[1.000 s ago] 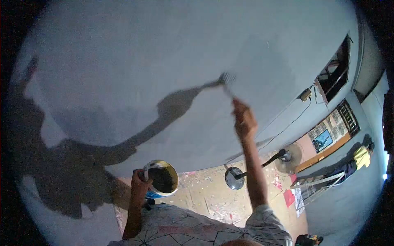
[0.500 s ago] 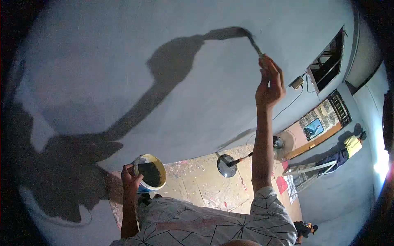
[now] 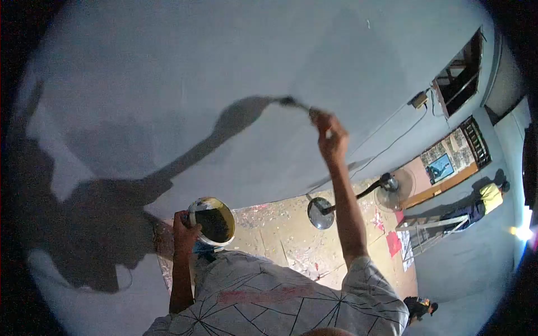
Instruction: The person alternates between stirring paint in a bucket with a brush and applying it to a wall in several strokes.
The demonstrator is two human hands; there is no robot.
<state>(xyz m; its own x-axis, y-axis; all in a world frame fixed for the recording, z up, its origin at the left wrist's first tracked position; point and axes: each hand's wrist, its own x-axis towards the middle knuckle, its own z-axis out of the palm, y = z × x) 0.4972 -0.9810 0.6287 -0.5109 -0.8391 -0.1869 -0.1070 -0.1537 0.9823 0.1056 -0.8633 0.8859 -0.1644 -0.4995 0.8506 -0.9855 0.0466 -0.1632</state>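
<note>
My right hand (image 3: pixel 333 140) is raised against the grey-blue wall (image 3: pixel 241 50), its fingers closed on the handle of a paintbrush (image 3: pixel 301 106). The dark bristles point left and meet the tip of the arm's shadow at the wall. Low at the left, my left hand (image 3: pixel 185 232) grips the side of a paint bucket (image 3: pixel 231 227), thumb over the rim. Dark grey paint (image 3: pixel 210 224) shows inside, and yellowish smears coat the inner wall.
A standing fan (image 3: pixel 321 213) rises from the paint-spattered floor (image 3: pixel 260 224). A cable runs from a small box (image 3: pixel 419 100) beside a wall opening (image 3: pixel 459 73). One person (image 3: pixel 488 200) is on a ladder (image 3: pixel 428 225) at right; another person (image 3: pixel 419 308) is lower down. A bright lamp (image 3: pixel 524 232) shines.
My right hand has moved down and left with the paintbrush, whose bristles now lie lower on the wall. The bucket stays in my left hand; the view has shifted slightly.
</note>
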